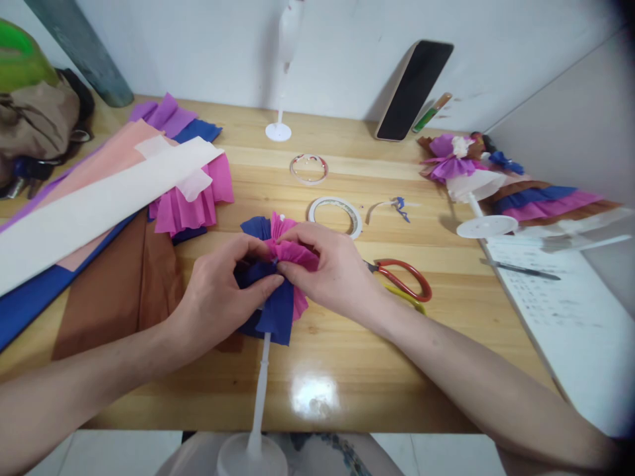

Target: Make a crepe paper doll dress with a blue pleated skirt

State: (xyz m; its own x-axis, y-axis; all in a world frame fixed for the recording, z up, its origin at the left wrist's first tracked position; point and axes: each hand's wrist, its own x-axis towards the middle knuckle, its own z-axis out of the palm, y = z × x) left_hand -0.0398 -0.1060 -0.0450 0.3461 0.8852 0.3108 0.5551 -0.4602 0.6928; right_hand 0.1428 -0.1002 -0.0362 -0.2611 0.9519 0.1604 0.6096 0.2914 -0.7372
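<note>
My left hand (223,291) pinches the blue crepe paper (276,314) gathered around a white plastic stand (260,390). Pink crepe paper (301,301) sits beside the blue, and my right hand (322,268) grips its upper part between thumb and fingers. Both hands' fingertips almost meet at the middle of the bunched paper. The stand tilts toward me, its round base beyond the table's front edge. The top of the stand is hidden by paper and fingers.
Scissors (404,281) lie right of my hands, with a tape roll (336,201) and bead ring (308,170) behind. Paper strips (99,205) cover the left. Behind stand a white stand (278,131) and phone (415,89). Dressed figures (459,162) and a notebook (560,311) are right.
</note>
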